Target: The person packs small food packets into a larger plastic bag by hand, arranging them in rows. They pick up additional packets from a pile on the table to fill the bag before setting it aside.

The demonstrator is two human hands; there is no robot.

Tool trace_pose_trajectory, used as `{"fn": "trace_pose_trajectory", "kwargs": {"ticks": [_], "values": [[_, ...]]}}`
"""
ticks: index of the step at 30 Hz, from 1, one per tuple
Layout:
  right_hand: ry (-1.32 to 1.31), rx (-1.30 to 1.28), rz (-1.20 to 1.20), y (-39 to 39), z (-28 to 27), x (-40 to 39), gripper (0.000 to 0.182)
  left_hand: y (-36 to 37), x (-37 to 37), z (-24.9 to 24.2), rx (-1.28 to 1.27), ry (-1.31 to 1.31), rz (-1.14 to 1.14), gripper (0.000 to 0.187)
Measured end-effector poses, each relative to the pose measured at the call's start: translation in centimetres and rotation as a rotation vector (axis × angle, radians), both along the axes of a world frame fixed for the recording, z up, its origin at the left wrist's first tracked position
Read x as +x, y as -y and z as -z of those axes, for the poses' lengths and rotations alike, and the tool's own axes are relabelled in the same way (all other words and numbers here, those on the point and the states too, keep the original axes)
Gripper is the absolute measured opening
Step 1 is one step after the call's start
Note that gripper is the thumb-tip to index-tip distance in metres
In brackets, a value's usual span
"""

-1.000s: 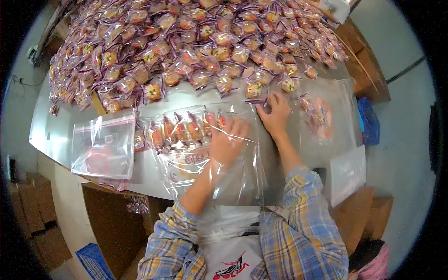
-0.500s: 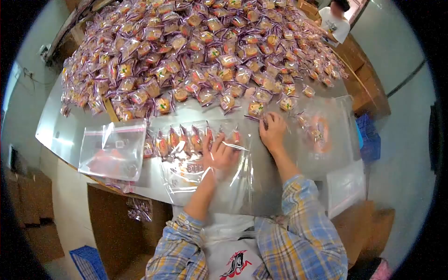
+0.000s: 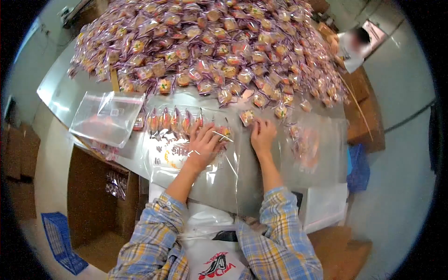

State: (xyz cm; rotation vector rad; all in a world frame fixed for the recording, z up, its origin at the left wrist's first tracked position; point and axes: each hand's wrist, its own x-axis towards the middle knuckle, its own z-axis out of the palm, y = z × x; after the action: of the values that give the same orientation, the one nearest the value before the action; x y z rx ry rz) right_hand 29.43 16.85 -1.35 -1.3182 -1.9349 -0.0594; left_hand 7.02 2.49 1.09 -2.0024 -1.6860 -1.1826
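A clear printed bag lies on the metal table, with a row of wrapped snacks standing on edge along its upper part. My left hand rests on the right end of that row, fingers spread. To its right, my right hand has its fingertips closed on the lower corner of a single wrapped snack. Beyond both hands rises a large heap of wrapped snacks in purple-edged film.
Flat clear bags lie left and right. A blue crate is at the right, another at lower left. Cardboard boxes stand below the table edge. A person is at the back right.
The view has shifted. My right hand has drawn a wrapped snack away from the heap's front edge, toward the row. My left hand stays at the row.
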Motion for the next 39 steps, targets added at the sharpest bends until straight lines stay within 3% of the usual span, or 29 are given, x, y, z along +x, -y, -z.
{"fn": "trace_pose_trajectory", "kwargs": {"ticks": [5,8,15,18,21,24,25,28,30,32,33,36,39], "values": [[-0.241,0.046,-0.068,3.1,-1.5,2.9,0.015,-0.5,-0.3,1.7,0.058,-0.087,0.010,0.038],[-0.267,-0.098,-0.070,5.0,-3.2,4.4,0.013,-0.5,-0.2,1.6,0.086,-0.079,0.011,0.037],[0.223,-0.539,-0.123,3.5,-7.0,3.0,0.032,-0.7,-0.3,2.5,0.093,-0.067,-0.015,0.036],[0.436,-0.270,-0.010,2.0,-4.0,1.2,0.041,-0.4,-0.3,2.0,0.026,-0.057,-0.005,0.034],[0.225,-0.036,-0.058,1.1,-2.6,0.1,0.052,-0.8,-0.4,2.4,0.052,-0.033,-0.013,0.033],[0.218,-0.237,-0.066,6.3,-4.6,-1.0,0.061,-0.6,-0.3,2.7,0.057,-0.012,-0.050,0.033],[0.404,-0.268,-0.092,7.4,-3.8,-0.6,0.066,-0.8,-0.2,3.0,0.092,-0.023,-0.070,0.032],[0.307,-0.317,-0.161,10.1,-3.8,-1.0,0.068,-3.0,0.2,4.3,0.280,-0.053,-0.084,0.021],[0.108,-0.295,-0.154,10.9,-3.7,-0.7,0.070,-3.0,-0.4,3.7,0.336,-0.060,-0.052,0.018],[-0.095,-0.353,-0.119,11.4,-3.7,-0.6,0.070,-2.0,-0.2,2.6,0.252,-0.068,-0.074,0.018],[0.030,-0.305,-0.067,11.9,-3.4,-0.3,0.074,-1.8,-0.2,2.4,0.226,-0.059,-0.070,0.020],[0.042,-0.364,-0.129,11.8,-2.5,1.3,0.074,-1.4,0.0,1.8,0.152,-0.077,-0.083,0.026],[-0.566,-0.542,-0.105,13.1,-5.4,1.7,0.073,-1.4,0.4,2.4,0.107,-0.059,-0.095,0.031]]}}
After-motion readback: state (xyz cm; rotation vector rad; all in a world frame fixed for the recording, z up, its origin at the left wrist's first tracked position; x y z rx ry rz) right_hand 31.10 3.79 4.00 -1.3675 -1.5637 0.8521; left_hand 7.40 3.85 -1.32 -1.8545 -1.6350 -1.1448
